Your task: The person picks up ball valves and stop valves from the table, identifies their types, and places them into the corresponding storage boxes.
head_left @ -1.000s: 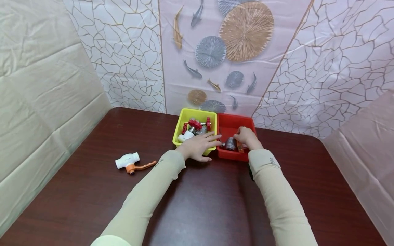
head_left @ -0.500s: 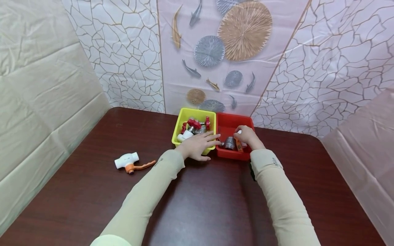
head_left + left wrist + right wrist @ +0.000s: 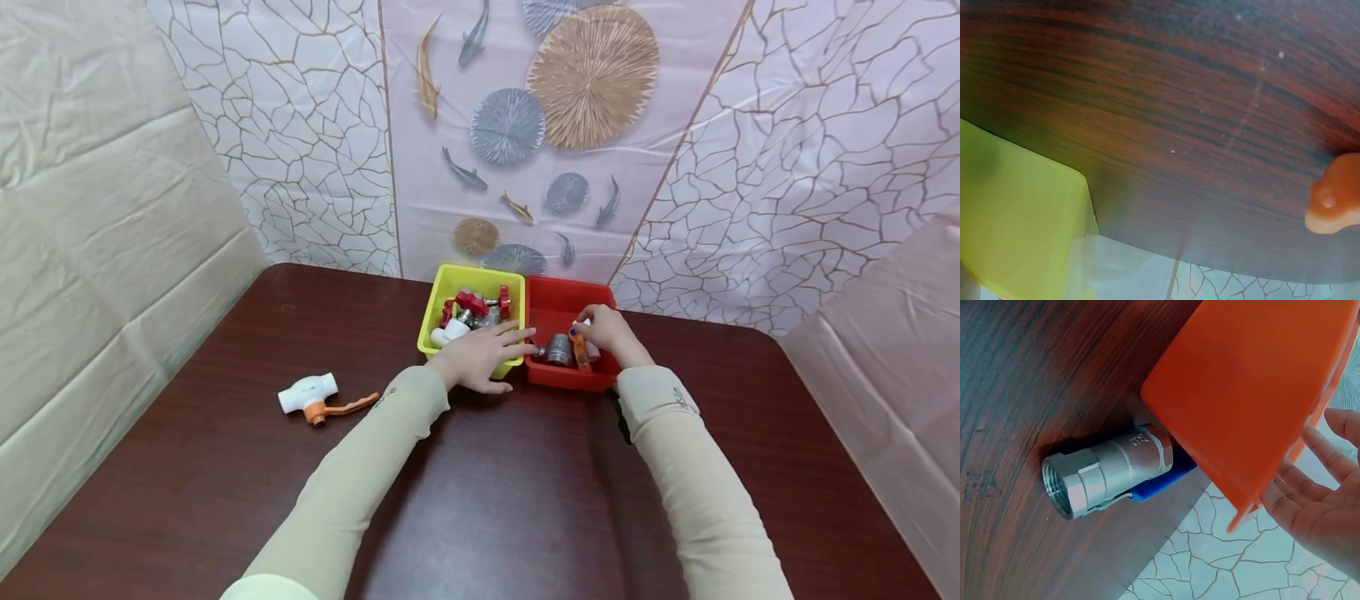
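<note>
In the head view, my left hand (image 3: 482,357) rests on the front right rim of the yellow bin (image 3: 429,312), fingers spread and straight. Several red-handled valves (image 3: 471,302) and a white elbow fitting (image 3: 448,333) lie in that bin. My right hand (image 3: 609,333) reaches into the red bin (image 3: 570,379) beside it and pinches a white ball valve with an orange handle (image 3: 581,353); the fingers hide part of its body. A grey metal fitting (image 3: 558,350) lies just left of that valve. In the right wrist view, the right hand's fingers (image 3: 1316,459) reach over the bin's rim.
Another white valve with an orange lever (image 3: 311,394) lies on the dark table, left of my left forearm. A metal valve with a blue handle (image 3: 1110,469) lies outside the red bin, mostly covered by my right sleeve in the head view. A patterned cloth wall stands behind the bins.
The orange-handled valve in the red bin has turned under my right hand, so its blue spot and more of the handle show. My right hand has shifted slightly right. The left hand stays put.
</note>
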Available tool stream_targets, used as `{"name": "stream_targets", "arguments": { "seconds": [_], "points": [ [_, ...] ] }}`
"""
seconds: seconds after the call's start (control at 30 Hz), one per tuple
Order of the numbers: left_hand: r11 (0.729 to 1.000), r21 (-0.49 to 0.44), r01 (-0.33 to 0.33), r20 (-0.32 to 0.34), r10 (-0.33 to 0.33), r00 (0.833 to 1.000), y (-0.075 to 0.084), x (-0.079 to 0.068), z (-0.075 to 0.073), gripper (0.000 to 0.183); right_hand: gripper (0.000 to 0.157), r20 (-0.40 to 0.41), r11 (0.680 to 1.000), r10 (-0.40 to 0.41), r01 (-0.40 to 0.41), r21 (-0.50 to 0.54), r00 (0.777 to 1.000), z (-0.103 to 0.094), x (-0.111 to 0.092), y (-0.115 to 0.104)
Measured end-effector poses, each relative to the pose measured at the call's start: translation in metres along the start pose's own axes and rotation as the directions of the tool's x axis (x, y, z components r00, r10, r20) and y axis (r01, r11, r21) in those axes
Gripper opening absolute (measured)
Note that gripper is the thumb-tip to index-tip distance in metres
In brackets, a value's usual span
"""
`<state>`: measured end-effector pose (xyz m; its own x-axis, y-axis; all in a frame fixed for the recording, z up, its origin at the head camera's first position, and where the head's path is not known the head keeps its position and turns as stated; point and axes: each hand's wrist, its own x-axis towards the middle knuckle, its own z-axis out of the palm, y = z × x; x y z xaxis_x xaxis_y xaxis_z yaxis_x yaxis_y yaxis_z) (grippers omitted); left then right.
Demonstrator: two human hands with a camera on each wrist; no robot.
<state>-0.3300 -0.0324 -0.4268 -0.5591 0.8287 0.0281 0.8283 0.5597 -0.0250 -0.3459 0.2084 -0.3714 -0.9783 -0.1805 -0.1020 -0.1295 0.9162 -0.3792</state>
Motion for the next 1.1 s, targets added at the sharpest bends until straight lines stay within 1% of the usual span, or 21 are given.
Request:
{"name": "stream_targets", "arguments": {
  "seconds": [0.27,0.53,0.6,0.83,1.1],
  "points": [
    [1.000,0.003,-0.006,-0.010,0.006,1.000,-0.001,-0.001,0.003,0.074,0.030,-0.011,1.000,-0.009,0.009,-0.002,1.000,-0.002,-0.001,0.002],
    [1.000,-0.006,0.002,0.006,-0.002,1.000,0.000,-0.001,-0.001,0.075,0.032,0.002,0.999,-0.017,0.017,0.028,1.000,-0.005,-0.005,0.003],
    [1.000,-0.009,0.000,0.003,0.001,1.000,0.001,-0.001,-0.001,0.075,0.033,0.005,0.999,-0.017,0.017,0.038,1.000,-0.006,-0.006,0.003],
    [1.000,-0.006,-0.011,-0.012,0.011,1.000,0.002,-0.001,-0.002,0.074,0.033,0.031,0.992,0.002,-0.006,0.130,1.000,-0.011,-0.010,0.002],
    [1.000,-0.012,0.003,-0.002,-0.003,1.000,0.002,-0.001,-0.002,0.074,0.033,0.032,0.987,-0.004,-0.001,0.158,0.999,-0.012,-0.013,0.003]
  ]
}}
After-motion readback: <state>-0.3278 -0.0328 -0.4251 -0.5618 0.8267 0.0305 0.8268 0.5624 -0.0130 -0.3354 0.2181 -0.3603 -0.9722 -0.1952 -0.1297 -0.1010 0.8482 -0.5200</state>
